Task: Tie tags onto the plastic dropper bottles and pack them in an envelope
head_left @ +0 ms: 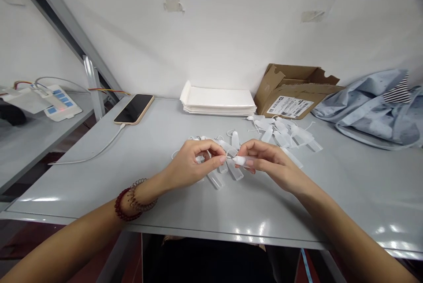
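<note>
Holding one capped translucent tube over the bench, the right hand has its grip clamped on it; the left hand pinches the thin cord at its tip. From the hands: two clusters of similar tubes, overlapping, exact count indeterminable, the near cluster beneath, the far cluster at two o'clock; one carton, one o'clock, contents hidden; one white stack, twelve; one phone, ten.

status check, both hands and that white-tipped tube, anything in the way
Right hand gripping white-tipped tube. Left hand at its narrow end, hold too small to tell. Similar tubes lying close by, no obstruction seen.
</note>
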A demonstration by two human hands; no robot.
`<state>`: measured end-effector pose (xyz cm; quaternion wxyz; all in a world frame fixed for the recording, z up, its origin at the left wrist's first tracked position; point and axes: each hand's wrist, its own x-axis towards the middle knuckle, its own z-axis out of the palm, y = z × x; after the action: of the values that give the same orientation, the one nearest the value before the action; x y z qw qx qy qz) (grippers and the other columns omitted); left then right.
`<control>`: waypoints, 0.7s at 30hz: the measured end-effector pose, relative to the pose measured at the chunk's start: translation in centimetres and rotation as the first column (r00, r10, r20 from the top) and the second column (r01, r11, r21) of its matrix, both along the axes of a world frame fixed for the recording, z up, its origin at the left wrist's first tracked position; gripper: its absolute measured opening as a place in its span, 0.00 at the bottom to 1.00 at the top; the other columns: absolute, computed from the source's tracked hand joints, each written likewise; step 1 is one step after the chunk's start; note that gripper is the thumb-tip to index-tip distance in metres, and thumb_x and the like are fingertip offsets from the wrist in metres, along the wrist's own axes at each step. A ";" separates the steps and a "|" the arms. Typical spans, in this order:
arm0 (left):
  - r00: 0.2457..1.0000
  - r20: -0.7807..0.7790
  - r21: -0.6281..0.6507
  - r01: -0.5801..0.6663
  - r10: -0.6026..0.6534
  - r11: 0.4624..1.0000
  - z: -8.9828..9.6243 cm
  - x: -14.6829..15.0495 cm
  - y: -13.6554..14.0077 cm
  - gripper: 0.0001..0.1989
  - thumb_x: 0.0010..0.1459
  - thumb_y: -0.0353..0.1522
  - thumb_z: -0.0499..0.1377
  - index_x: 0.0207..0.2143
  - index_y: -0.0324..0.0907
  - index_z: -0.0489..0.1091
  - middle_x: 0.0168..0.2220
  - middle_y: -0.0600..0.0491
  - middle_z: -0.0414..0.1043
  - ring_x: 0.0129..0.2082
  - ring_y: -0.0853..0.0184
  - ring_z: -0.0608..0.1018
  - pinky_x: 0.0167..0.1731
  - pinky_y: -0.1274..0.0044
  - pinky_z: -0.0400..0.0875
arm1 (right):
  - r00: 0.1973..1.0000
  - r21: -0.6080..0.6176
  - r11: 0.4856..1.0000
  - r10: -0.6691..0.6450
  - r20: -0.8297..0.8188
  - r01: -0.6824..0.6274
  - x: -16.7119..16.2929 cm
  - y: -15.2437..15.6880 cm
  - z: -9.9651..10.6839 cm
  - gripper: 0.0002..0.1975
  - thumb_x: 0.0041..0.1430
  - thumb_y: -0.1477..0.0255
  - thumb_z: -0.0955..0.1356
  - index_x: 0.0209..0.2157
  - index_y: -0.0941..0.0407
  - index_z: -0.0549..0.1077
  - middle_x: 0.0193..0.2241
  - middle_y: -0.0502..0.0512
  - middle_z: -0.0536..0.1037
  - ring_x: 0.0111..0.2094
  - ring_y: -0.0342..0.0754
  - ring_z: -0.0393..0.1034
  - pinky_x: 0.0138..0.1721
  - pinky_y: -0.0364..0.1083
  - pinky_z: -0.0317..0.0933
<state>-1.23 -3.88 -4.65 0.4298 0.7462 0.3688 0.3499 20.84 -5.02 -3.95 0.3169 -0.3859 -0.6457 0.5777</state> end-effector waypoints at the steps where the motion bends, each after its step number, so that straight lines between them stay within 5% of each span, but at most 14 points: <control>1: 1.000 0.000 0.005 0.002 -0.002 1.000 0.0 0.0 0.0 0.06 0.56 0.31 0.59 0.31 0.37 0.73 0.28 0.52 0.75 0.27 0.71 0.73 0.28 0.80 0.68 | 1.000 0.000 1.000 -0.001 0.004 0.001 0.0 0.0 0.0 0.04 0.58 0.70 0.66 0.35 0.55 0.70 0.28 0.50 0.70 0.27 0.41 0.60 0.31 0.44 0.57; 21: 0.998 -0.065 -0.001 0.019 -0.019 1.000 0.1 0.2 -0.4 0.05 0.55 0.30 0.58 0.30 0.38 0.73 0.28 0.52 0.75 0.27 0.71 0.72 0.29 0.79 0.67 | 0.998 0.045 0.999 -0.020 0.065 0.017 -0.3 -0.1 0.2 0.04 0.58 0.70 0.66 0.34 0.56 0.71 0.28 0.50 0.70 0.27 0.41 0.61 0.30 0.43 0.59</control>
<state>-1.04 -4.23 -4.52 0.4209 0.7605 0.3756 0.3216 20.56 -5.10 -3.76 0.3095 -0.4035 -0.6646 0.5474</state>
